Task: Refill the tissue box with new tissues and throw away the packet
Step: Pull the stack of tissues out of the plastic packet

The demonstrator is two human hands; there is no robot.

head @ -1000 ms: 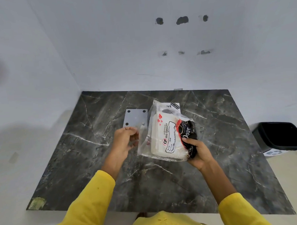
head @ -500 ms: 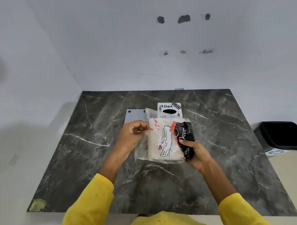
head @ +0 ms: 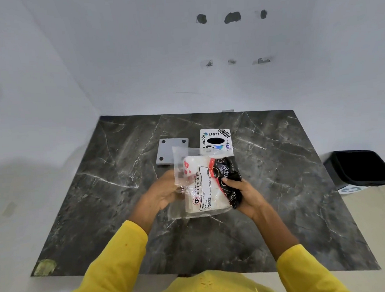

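Note:
I hold a clear plastic packet of white tissues [head: 203, 187], printed "BIG TISSUES" with a black and red end, above the middle of the dark marble table [head: 101, 205]. My right hand [head: 244, 194] grips its black right end. My left hand [head: 165, 191] holds the clear left side, partly behind the plastic. Beyond the packet stands the white tissue box [head: 215, 142] with a black oval slot and "Dart" printed on top. A grey plate with corner holes [head: 171, 151], perhaps the box's bottom cover, lies flat to the box's left.
A black waste bin [head: 360, 168] stands on the floor off the table's right edge. White walls close the table at the back and left. A yellowish patch [head: 44, 267] marks the near left corner.
The packet has come lower and nearer to me and turned flatter, uncovering the tissue box behind it. My left hand moved from the plate's edge onto the packet's clear left side.

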